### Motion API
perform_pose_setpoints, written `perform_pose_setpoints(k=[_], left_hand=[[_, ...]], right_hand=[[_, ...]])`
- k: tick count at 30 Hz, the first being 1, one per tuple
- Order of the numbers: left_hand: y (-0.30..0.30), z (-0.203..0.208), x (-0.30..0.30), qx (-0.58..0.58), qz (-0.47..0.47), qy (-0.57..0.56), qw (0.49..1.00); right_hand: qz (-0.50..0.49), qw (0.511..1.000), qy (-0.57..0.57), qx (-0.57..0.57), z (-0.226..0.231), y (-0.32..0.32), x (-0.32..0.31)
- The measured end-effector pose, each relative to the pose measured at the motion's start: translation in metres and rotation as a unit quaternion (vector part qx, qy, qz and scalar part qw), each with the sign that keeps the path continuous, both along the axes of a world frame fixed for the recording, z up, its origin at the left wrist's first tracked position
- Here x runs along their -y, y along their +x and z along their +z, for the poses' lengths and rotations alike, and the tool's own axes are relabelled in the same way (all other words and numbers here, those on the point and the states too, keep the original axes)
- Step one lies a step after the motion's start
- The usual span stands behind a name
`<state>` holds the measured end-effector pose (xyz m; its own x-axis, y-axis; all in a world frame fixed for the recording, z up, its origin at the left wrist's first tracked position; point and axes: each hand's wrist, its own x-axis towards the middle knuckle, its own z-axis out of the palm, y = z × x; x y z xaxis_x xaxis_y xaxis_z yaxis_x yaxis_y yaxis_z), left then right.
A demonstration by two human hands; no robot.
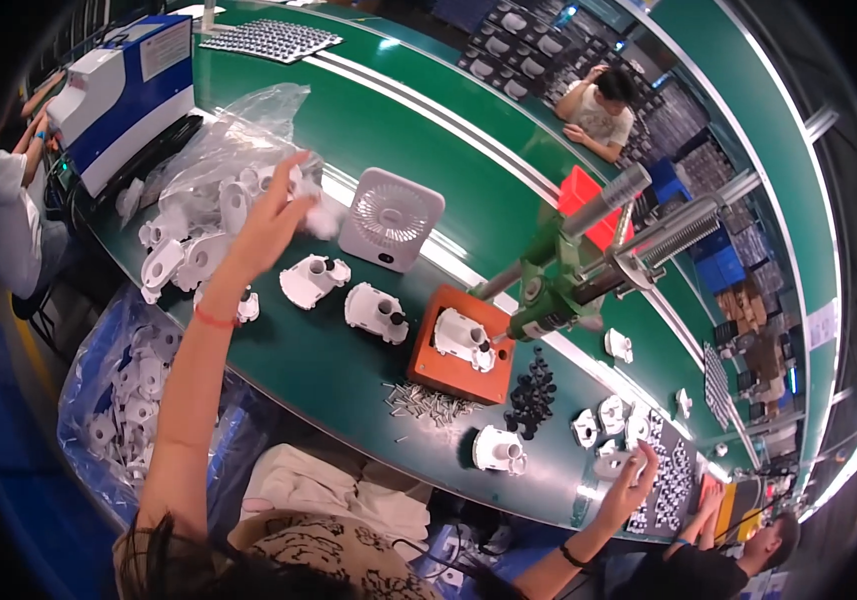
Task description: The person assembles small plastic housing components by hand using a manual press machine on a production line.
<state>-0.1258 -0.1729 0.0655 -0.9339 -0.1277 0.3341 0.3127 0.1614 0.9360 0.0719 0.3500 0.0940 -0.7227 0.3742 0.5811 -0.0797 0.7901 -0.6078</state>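
My left hand (267,228) reaches over the back left of the green bench, thumb and fingers around a white plastic housing (322,216) that is smeared by motion. Beside it, more white housings (189,262) spill from a clear plastic bag (259,115). At the right end my right hand (627,492) has its fingers apart next to a white part (609,464); whether it touches the part cannot be told. In the middle, a white housing with a black piece (461,335) sits on the orange block (436,372) under a green hand press (547,295).
A small white fan (392,218) stands behind two housings (377,312). Loose screws (429,405) and black pieces (532,395) lie around the block. A lined blue bin (114,440) of white parts is below left. Co-workers sit left, opposite and right (749,555).
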Motion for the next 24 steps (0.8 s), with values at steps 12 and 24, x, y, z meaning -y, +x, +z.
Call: perform_pose_setpoints(k=[12, 24], left_hand=[[0.135, -0.045, -0.192, 0.163, -0.39, 0.44, 0.792], [0.14, -0.065, -0.201, 0.235, -0.465, 0.583, 0.624]], right_hand=[[0.269, 0.949, -0.139, -0.093, -0.049, -0.034, 0.213], [0.221, 0.974, -0.048, 0.023, -0.064, -0.013, 0.188]])
